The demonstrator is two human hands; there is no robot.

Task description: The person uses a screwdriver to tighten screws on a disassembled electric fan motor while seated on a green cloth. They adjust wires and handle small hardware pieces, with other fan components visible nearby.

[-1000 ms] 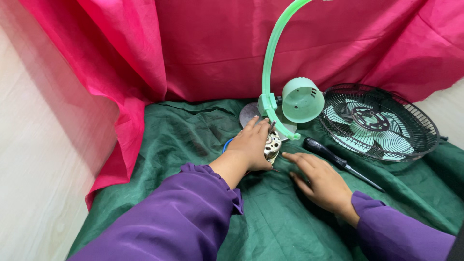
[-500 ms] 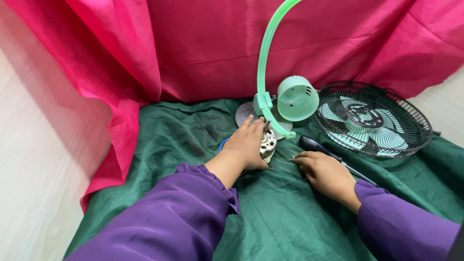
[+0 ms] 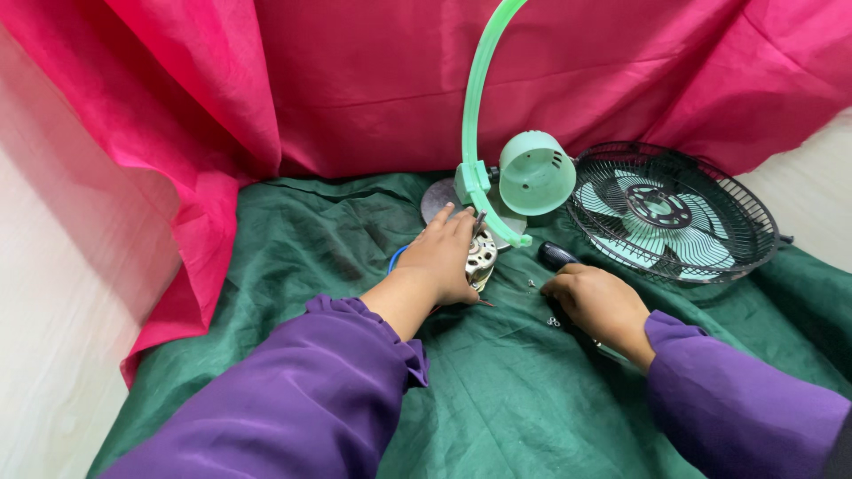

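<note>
Hands in purple sleeves: left hand point(image 3: 444, 257) stays cupped over the fan motor point(image 3: 480, 255) on green cloth point(image 3: 293, 257); right hand point(image 3: 596, 300) has curled onto the black-handled screwdriver point(image 3: 557, 257).

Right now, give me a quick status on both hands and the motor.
Left hand resting on the fan motor. Right hand over the black-handled screwdriver, grip unclear. Small screws loose on the green cloth.

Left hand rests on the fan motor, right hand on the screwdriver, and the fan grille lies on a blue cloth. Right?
Not quite: the head view shows the fan grille lying on a green cloth, not blue. The left hand does rest on the fan motor, the right hand on the screwdriver.
</note>
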